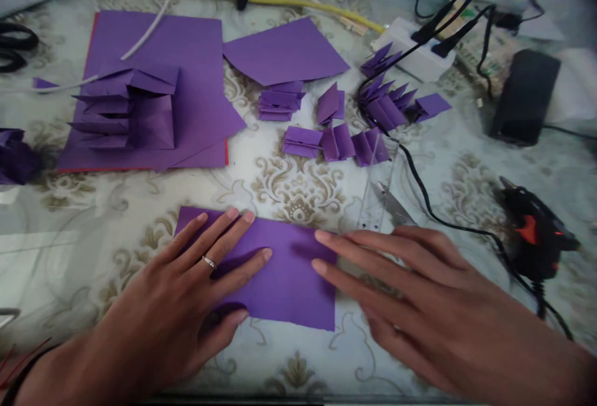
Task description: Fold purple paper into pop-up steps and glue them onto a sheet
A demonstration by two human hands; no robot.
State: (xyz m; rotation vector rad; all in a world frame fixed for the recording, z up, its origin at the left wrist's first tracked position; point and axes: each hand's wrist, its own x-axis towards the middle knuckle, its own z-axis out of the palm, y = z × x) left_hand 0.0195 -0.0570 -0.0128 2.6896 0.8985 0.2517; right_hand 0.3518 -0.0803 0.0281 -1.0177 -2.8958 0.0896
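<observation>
A rectangular sheet of purple paper [293,281] lies flat on the patterned table cover near the front. My left hand [186,281], with a ring on one finger, rests on the sheet's left half, its fingers spread. Over the sheet's right edge reaches my right hand [420,294], fingers stretched out and holding nothing. Whether its fingertips touch the paper I cannot tell. Just beyond that hand lie a clear ruler [373,201] and a pointed grey blade [395,204], partly under or beside each other.
Folded purple pieces [336,142] sit in a cluster behind the sheet. Back left is a stack of purple sheets [196,39] bearing a pleated paper piece [149,114]. A glue gun [534,226] with a black cord lies right, near a dark phone-like block [526,96] and a white power strip [415,51]. Scissors [16,45] lie far left.
</observation>
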